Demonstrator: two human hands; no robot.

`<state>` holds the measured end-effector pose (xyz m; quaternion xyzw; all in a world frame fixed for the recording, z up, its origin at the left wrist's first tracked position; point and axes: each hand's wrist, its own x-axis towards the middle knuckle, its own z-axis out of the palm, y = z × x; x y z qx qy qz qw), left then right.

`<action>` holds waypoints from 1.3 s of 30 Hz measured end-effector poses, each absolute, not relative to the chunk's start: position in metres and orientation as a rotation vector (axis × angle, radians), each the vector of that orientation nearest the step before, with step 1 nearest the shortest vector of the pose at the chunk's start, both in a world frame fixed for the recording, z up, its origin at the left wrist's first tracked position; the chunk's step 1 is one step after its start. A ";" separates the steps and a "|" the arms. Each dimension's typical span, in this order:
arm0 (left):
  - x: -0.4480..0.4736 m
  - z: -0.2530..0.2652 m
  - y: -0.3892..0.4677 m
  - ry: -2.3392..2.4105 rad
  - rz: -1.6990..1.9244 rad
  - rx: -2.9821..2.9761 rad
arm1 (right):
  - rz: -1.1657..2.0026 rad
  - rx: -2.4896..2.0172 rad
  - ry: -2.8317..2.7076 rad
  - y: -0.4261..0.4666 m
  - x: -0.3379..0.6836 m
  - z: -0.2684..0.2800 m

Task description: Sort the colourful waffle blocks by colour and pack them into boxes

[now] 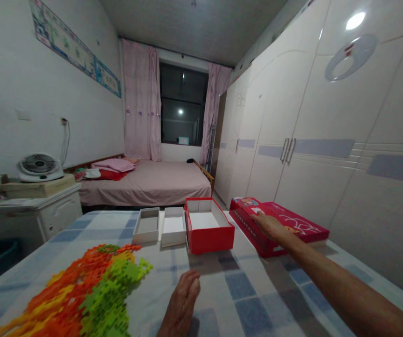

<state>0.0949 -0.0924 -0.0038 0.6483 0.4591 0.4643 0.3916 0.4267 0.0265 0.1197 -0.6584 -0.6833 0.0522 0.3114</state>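
We take the open red box as our landmark. Nearest us, in front of it, is the left hand, fingers drawn together and apparently empty; its palm is hidden, so we cannot tell how far it is curled. To the landmark's front left, a heap of orange, yellow and green plastic pieces covers part of the cloth-covered worktop. To its right lies the crimson box, the right hand resting on its top; whether the fingers grip, we cannot tell. We judge this box to be cardboard: light for its bulk, stiff along the edges, easily dented on the broad face, and slightly slippery if glossy. We should take hold by two opposite edges; the landmark, close by, may crowd a grip on the left side. Immediately left of the landmark stand two shallow white trays. Farther off, we note the wardrobe to its right and the bed behind it.
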 end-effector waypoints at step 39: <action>0.191 0.064 -0.108 0.593 0.958 2.708 | -0.465 -1.482 -2.530 -0.172 0.369 0.131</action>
